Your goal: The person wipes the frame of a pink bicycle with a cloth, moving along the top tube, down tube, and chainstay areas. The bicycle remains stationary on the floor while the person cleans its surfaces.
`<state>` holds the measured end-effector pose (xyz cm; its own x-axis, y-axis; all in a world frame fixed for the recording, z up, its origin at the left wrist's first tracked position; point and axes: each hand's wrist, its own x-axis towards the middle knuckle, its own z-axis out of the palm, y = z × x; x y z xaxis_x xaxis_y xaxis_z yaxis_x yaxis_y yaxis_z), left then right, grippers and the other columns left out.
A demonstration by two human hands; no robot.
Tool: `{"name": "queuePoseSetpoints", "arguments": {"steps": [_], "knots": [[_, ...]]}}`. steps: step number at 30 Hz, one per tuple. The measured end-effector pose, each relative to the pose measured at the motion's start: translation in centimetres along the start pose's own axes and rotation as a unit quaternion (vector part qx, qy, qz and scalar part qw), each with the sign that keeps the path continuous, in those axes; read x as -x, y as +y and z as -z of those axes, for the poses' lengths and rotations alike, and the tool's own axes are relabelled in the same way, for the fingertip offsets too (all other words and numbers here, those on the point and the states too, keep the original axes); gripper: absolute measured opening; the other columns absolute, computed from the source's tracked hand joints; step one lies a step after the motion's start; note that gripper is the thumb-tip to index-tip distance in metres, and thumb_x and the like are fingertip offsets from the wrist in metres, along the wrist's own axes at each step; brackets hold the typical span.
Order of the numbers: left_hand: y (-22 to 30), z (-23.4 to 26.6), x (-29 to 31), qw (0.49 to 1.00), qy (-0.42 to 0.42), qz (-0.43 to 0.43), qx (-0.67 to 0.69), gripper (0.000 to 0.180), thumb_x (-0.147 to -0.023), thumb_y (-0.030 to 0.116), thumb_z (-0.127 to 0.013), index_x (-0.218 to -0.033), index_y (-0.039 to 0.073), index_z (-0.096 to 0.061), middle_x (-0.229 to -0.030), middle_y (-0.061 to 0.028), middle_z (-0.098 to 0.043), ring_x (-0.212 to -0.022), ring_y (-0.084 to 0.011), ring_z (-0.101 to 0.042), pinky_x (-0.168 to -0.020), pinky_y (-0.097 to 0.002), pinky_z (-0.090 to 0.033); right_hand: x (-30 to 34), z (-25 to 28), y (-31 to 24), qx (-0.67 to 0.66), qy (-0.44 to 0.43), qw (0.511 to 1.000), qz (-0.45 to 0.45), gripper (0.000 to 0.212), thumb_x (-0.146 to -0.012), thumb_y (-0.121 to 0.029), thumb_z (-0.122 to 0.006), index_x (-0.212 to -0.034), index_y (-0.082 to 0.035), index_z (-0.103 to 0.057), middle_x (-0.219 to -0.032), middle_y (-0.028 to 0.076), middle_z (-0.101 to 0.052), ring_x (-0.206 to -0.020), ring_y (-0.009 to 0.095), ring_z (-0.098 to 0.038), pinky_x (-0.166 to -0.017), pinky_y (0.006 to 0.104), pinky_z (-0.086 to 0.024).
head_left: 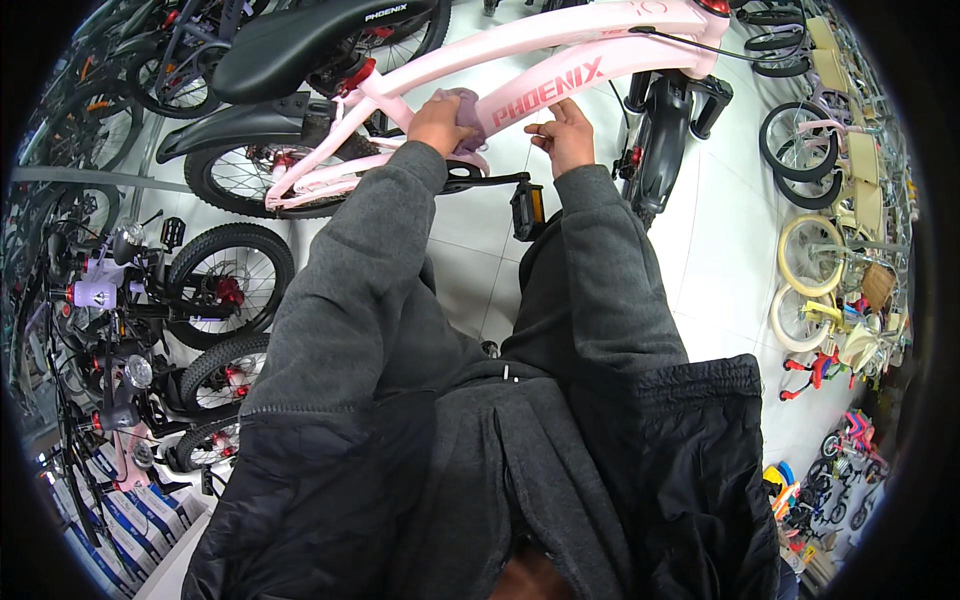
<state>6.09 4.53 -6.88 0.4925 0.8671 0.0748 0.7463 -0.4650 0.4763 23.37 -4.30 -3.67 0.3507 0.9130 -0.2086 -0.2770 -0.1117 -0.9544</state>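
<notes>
A pink bicycle (445,50) with a black saddle (285,55) stands across the top of the view. My left hand (437,124) is closed on a greyish-purple cloth (467,122), which lies against the lower frame where the tubes meet above the crank. Just right of it, my right hand (567,140) is below the slanting down tube, its fingers loosely bent and apart with nothing in them. One fingertip is close to the tube; whether it touches I cannot tell. A black pedal with an amber reflector (528,212) hangs under my hands.
The bicycle's black front fork and wheel (660,145) are right of my right hand. Several bikes with knobbly tyres (230,285) crowd the left side. Along the right stand more bikes, including one with cream tyres (810,255). Boxes (125,520) lie at lower left; the floor (470,275) is white tile.
</notes>
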Motion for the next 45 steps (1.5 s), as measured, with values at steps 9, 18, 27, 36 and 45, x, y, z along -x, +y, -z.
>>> {"name": "queuePoseSetpoints", "arguments": {"steps": [9,18,27,36,45], "knots": [[1.2,1.3,0.7,0.999,0.014,-0.033,0.001,0.028,-0.070,0.012,-0.064,-0.095,0.002,-0.057,-0.097,-0.0183,-0.055,-0.090,-0.0333,-0.056,-0.076,-0.0404,-0.047,-0.5,0.3,0.4,-0.058,0.005,0.998,0.002,0.056,-0.068,0.009,-0.041,-0.123,0.002,-0.043,-0.126,0.014,-0.048,-0.073,0.017,-0.061,-0.058,0.0225,-0.047],[0.3,1.5,4.6,0.982,-0.017,-0.143,-0.119,0.026,-0.067,0.008,-0.063,-0.093,0.010,-0.058,-0.093,-0.0147,-0.054,-0.089,-0.0325,-0.056,-0.071,-0.0406,-0.048,-0.6,0.2,0.5,-0.079,0.003,0.997,-0.017,0.055,-0.070,0.007,-0.040,-0.124,-0.002,-0.044,-0.124,0.009,-0.051,-0.078,0.018,-0.060,-0.066,0.0269,-0.046],[-0.4,-1.0,6.7,0.983,0.049,-0.109,-0.143,0.023,-0.079,0.010,-0.050,-0.101,0.009,-0.058,-0.100,-0.0138,-0.051,-0.093,-0.0317,-0.056,-0.074,-0.0408,-0.049,-0.2,0.3,-0.1,-0.068,-0.040,0.997,-0.027,0.052,-0.074,0.001,-0.041,-0.125,-0.003,-0.040,-0.126,0.009,-0.049,-0.085,0.020,-0.058,-0.073,0.0318,-0.044],[-5.7,1.1,8.7,0.992,0.082,0.007,-0.091,0.019,-0.081,0.010,-0.047,-0.093,0.001,-0.060,-0.102,-0.0186,-0.055,-0.091,-0.0350,-0.057,-0.081,-0.0406,-0.046,-0.3,1.2,-0.8,-0.038,-0.079,0.995,-0.042,0.046,-0.077,-0.003,-0.042,-0.123,-0.002,-0.040,-0.125,0.009,-0.049,-0.091,0.019,-0.058,-0.076,0.0315,-0.044],[-9.9,3.8,10.8,0.981,0.051,0.170,-0.073,0.027,-0.064,0.010,-0.068,-0.089,0.002,-0.061,-0.090,-0.0221,-0.060,-0.088,-0.0378,-0.058,-0.077,-0.0429,-0.047,0.0,0.3,-0.7,-0.049,-0.066,0.996,-0.023,0.052,-0.075,0.000,-0.043,-0.127,-0.003,-0.038,-0.120,0.008,-0.051,-0.088,0.020,-0.059,-0.074,0.0307,-0.044]]}}
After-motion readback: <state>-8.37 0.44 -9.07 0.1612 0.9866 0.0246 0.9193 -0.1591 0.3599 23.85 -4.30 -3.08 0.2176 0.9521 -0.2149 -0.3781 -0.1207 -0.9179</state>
